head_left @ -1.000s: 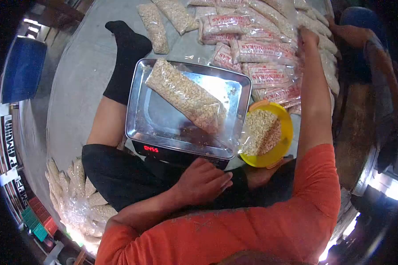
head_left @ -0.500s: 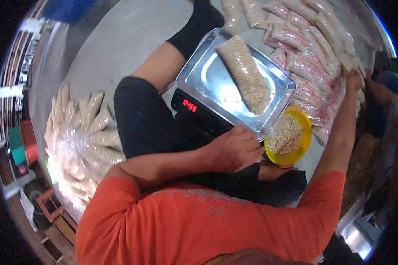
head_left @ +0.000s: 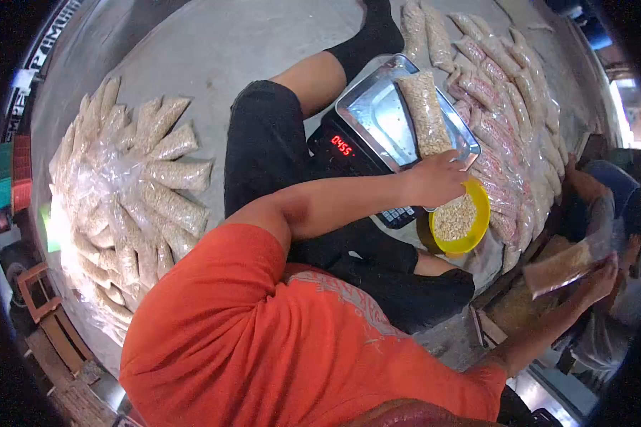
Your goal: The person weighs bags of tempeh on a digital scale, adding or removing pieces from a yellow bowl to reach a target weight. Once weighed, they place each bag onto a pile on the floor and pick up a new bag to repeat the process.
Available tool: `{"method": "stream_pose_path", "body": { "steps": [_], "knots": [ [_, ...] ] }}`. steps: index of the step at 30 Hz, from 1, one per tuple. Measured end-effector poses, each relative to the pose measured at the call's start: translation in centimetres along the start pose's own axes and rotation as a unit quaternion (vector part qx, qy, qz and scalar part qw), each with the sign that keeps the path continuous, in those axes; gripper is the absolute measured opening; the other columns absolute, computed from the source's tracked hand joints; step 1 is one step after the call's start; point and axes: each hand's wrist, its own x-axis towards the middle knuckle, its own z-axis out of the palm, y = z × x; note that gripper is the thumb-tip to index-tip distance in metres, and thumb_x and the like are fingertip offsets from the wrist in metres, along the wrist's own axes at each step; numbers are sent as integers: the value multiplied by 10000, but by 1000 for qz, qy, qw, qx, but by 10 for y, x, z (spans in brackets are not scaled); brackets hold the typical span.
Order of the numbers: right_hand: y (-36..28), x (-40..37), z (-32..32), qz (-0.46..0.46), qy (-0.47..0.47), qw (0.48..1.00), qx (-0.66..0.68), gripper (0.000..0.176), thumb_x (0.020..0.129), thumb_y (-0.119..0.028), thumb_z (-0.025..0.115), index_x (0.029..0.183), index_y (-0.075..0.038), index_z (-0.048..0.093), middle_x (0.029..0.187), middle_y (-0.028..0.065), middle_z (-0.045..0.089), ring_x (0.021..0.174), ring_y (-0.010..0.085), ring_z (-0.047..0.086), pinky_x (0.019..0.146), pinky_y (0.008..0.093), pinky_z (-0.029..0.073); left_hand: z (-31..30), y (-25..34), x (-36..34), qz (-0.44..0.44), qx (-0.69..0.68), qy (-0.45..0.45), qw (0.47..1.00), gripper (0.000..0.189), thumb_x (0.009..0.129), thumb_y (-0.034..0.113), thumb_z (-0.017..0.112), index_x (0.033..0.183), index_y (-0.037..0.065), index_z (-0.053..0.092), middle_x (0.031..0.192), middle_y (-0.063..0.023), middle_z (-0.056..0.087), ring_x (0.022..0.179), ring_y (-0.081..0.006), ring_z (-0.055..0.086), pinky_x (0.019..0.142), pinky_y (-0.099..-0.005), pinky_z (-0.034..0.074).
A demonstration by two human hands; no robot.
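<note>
On the metal tray (head_left: 374, 107) of a digital scale (head_left: 338, 153) with a red display lies a clear plastic bag of pale grain (head_left: 424, 110). My left hand (head_left: 438, 179) is closed on the bag's near end, just above a yellow bowl (head_left: 483, 213) of loose pale grain (head_left: 454, 219). Out to the right, my right hand (head_left: 600, 281) grips a second, partly filled clear bag (head_left: 559, 270) by one end. That bag is tilted and a little blurred.
Filled bags (head_left: 149, 192) fan out in a pile on the left of the floor. More filled bags, several with red print (head_left: 498, 128), lie stacked at upper right. Another person (head_left: 609, 188) is close by on the right. My bent leg (head_left: 263, 142) lies left of the scale.
My right hand has come back from the stacked bags, further right and nearer me, and now has a bag. My left hand has moved from the tray's edge onto the bag on the scale.
</note>
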Motion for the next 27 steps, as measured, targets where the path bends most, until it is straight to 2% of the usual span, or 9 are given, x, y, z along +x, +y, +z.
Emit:
{"method": "stream_pose_path", "body": {
  "steps": [5,8,10,11,16,19,20,22,27],
  "knots": [
    [-83,-57,-46,-257,-1,939,-230,402,918,-47,558,1311,-8,634,1259,235,671,1129,416,664,961,426,549,-16,49,-27,83,-102,241,962,332,912,209,586,1212,101,676,1203,-100,660,1216,-285,586,1093,-480,418],
    [-122,-113,-54,209,37,933,289,316,1007,-159,622,1293,-27,637,1097,79,687,1054,238,692,793,328,550,-37,79,-73,101,-251,102,957,337,908,239,618,1210,101,678,1113,-111,658,1099,-308,618,1024,-470,457],
    [-99,-146,-66,78,6,992,104,261,1060,-232,597,1208,-20,640,1005,56,659,892,199,636,751,341,528,-21,80,-114,61,-293,25,954,316,902,263,661,1169,96,688,1041,-138,669,1037,-335,642,961,-480,488],
    [-103,-158,-65,241,36,873,422,249,1062,-236,600,1178,-20,640,995,63,653,828,183,604,737,344,526,-13,75,-136,22,-284,-67,956,305,899,273,683,1141,87,693,1016,-159,677,1013,-356,657,925,-492,506],
    [-119,-176,-87,199,119,904,358,285,1051,-264,627,1182,-12,653,1015,65,658,821,156,574,753,309,522,-1,46,-154,-87,-281,-319,901,398,889,353,716,1153,56,704,1084,-214,695,1046,-419,669,918,-529,529],
    [-80,-164,-67,225,40,900,371,357,1031,-289,656,1238,0,675,1119,80,688,940,171,626,818,335,540,1,52,-143,-94,-274,-305,907,410,898,388,709,1143,60,709,1097,-209,699,1067,-411,668,927,-524,530],
    [-49,-158,-51,71,-18,973,220,310,1037,-272,628,1185,-6,688,1049,59,652,870,148,585,801,307,516,4,54,-140,-85,-253,-318,910,421,899,399,708,1150,61,708,1099,-202,700,1073,-403,670,925,-525,530],
    [-61,-152,-24,242,-94,948,184,280,1048,-283,606,1194,-66,707,994,35,659,774,116,566,706,287,489,10,56,-141,-73,-245,-304,918,418,899,396,710,1149,61,710,1105,-195,701,1070,-396,672,919,-518,534],
    [52,-169,103,174,-140,969,102,241,1018,-205,609,1172,-56,720,1000,44,733,801,170,676,708,324,548,22,48,-149,-83,-262,-283,919,412,901,389,713,1156,66,704,1083,-168,698,1029,-377,679,877,-500,538]
  ]
}}
